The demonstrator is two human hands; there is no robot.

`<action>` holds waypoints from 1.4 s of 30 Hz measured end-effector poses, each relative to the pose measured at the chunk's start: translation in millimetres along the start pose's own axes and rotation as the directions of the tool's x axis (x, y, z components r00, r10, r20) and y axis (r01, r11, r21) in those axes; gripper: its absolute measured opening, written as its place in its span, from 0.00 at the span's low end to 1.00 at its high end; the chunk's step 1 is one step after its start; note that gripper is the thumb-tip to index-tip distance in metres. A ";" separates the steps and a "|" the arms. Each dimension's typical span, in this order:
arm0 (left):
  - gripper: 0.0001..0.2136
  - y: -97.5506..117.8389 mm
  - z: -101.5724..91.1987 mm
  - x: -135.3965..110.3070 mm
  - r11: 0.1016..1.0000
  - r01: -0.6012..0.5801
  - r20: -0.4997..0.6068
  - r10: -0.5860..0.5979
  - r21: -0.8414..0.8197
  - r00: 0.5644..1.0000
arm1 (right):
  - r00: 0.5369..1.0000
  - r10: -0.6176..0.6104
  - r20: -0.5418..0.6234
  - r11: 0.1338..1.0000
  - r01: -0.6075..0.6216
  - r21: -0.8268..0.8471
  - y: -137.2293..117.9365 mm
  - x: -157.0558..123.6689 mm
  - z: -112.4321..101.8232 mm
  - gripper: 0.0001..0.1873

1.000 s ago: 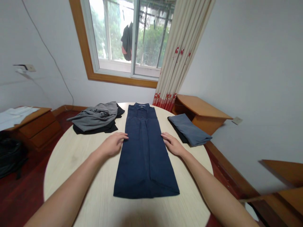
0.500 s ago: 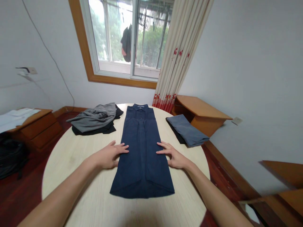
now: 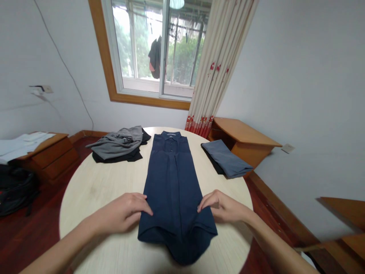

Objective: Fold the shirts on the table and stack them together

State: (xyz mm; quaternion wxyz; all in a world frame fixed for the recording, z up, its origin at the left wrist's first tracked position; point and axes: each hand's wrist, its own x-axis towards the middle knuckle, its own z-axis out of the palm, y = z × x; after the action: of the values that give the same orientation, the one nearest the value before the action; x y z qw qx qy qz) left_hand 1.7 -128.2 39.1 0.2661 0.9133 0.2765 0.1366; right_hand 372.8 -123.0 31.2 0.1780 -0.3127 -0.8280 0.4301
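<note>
A navy button-up shirt [image 3: 171, 182], folded into a long strip, lies on the round table [image 3: 99, 186] with its collar at the far end. My left hand [image 3: 127, 213] grips its left edge near the lower end, fingers on top of the cloth. On the opposite edge, my right hand [image 3: 224, 207] pinches the fabric with bent fingers. Between the hands the lower part is slightly raised and rippled, and the rounded hem droops toward me. Fingertips under the cloth are hidden.
A heap of grey and black clothes [image 3: 121, 142] lies at the table's far left. Folded grey and black garments [image 3: 226, 158] rest on the right. Behind them stands a wooden desk [image 3: 245, 131], beside a curtain [image 3: 219, 68]. A small cabinet [image 3: 54, 156] is at left.
Both hands have slid toward me along the shirt's edges and closed from flat, spread fingers to a grip. The lower end has lifted and its hem now hangs lower in the middle.
</note>
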 end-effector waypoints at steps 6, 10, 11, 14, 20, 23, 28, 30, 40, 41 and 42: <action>0.14 19.1 -67.8 21.5 0.912 0.091 -0.089 -0.137 -0.399 0.987 | 0.983 -0.046 0.177 0.990 0.020 0.142 -58.5 23.5 -53.9 0.29; 0.20 -39.2 -102.6 84.8 0.765 -0.002 -0.427 -0.358 -0.644 0.830 | 0.956 0.073 -0.283 0.974 -0.007 0.228 -23.6 76.9 -100.9 0.29; 0.22 -57.0 -106.7 101.8 0.719 -0.039 -0.458 -0.399 -0.694 0.795 | 0.907 0.133 -0.400 0.959 -0.016 0.283 -9.6 92.6 -109.3 0.29; 0.19 -104.1 -103.6 136.9 0.653 -0.032 -0.522 -0.574 -0.757 0.630 | 0.737 0.358 -0.573 0.897 -0.102 0.430 32.1 130.5 -118.2 0.21; 0.21 -147.1 -44.7 115.4 0.514 0.254 -0.355 -0.803 -0.820 0.480 | 0.616 0.546 -0.568 0.838 -0.384 0.388 89.6 122.3 -73.7 0.16; 0.31 -145.5 -17.9 89.6 0.602 0.303 -0.354 -0.729 -0.738 0.585 | 0.706 0.462 -0.536 0.886 -0.341 0.314 99.4 100.3 -49.4 0.19; 0.35 -119.6 2.5 70.9 0.684 0.323 -0.322 -0.638 -0.654 0.699 | 0.807 0.364 -0.466 0.915 -0.216 0.340 91.8 83.1 -27.6 0.22; 0.31 -105.2 9.0 67.0 0.679 0.357 -0.290 -0.645 -0.642 0.707 | 0.805 0.376 -0.459 0.911 -0.229 0.344 86.0 75.5 -21.8 0.21; 0.32 -57.1 3.1 27.6 0.410 0.625 0.295 -0.625 -0.664 0.723 | 0.798 0.554 0.235 0.727 -0.602 0.331 55.8 17.6 -31.3 0.27; 0.33 -62.9 -3.4 34.8 0.423 0.610 0.205 -0.684 -0.670 0.700 | 0.814 0.567 0.130 0.745 -0.573 0.340 56.9 26.0 -35.7 0.26; 0.34 -70.9 -9.5 44.7 0.442 0.592 0.110 -0.732 -0.674 0.672 | 0.817 0.576 -0.005 0.769 -0.540 0.343 59.6 37.8 -40.2 0.24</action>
State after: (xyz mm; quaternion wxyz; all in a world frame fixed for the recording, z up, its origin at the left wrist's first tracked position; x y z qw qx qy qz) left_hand 3.4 -48.4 11.6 0.5735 0.5538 0.5699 0.1991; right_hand 389.2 -47.6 5.9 0.1363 -0.5339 -0.6036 0.5762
